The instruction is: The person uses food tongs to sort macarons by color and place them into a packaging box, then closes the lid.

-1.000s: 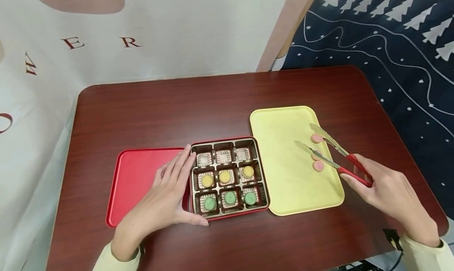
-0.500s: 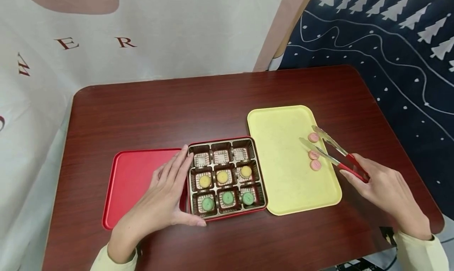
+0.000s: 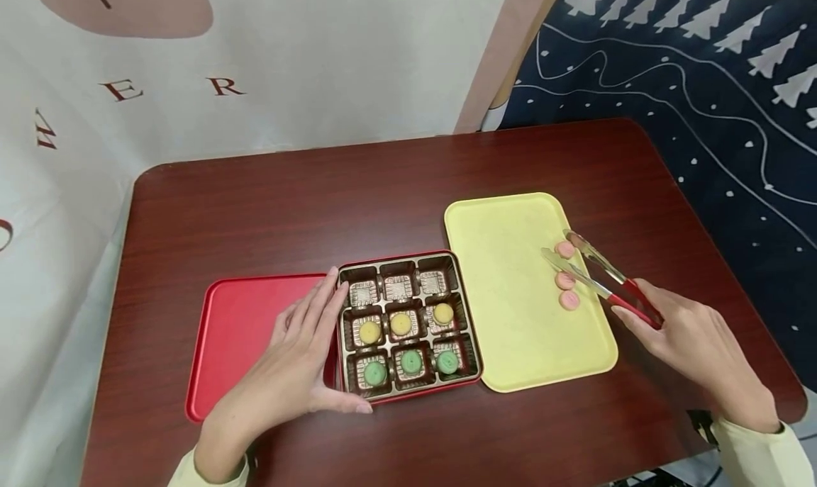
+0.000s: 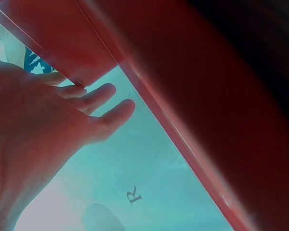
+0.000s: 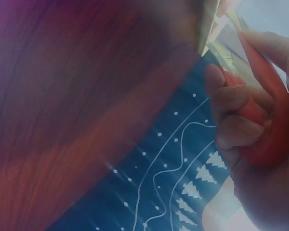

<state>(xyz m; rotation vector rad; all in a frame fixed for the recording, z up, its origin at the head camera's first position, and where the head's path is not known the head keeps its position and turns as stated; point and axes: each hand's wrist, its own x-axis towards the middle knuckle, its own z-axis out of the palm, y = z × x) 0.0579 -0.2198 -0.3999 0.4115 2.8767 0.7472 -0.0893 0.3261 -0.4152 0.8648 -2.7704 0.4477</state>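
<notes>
My left hand (image 3: 287, 366) rests along the left side of a nine-compartment box (image 3: 434, 283), fingers straight at its edge and thumb at the near-left corner. Yellow discs (image 3: 401, 323) sit one apiece in the box's middle row, green discs (image 3: 411, 361) in the near row; the far row is bare. In my right hand (image 3: 696, 338) I grip red-handled metal tongs (image 3: 632, 310) over the yellow tray (image 3: 510, 295). Their spread tips stand either side of the farthest pink disc (image 3: 565, 249). Two other pink discs (image 3: 569, 300) lie just nearer on the tray.
A red tray or lid (image 3: 249, 338) lies left of the box, partly under my left hand and forearm. Everything stands on a dark wooden table (image 3: 306, 210). A white curtain (image 3: 357, 54) hangs behind, and a blue tree-patterned cloth (image 3: 676, 104) at the right.
The tongs' tips have drawn somewhat closer together around the farthest pink disc, and the middle pink disc shows more. My left hand stays at the box; the head view shifted slightly.
</notes>
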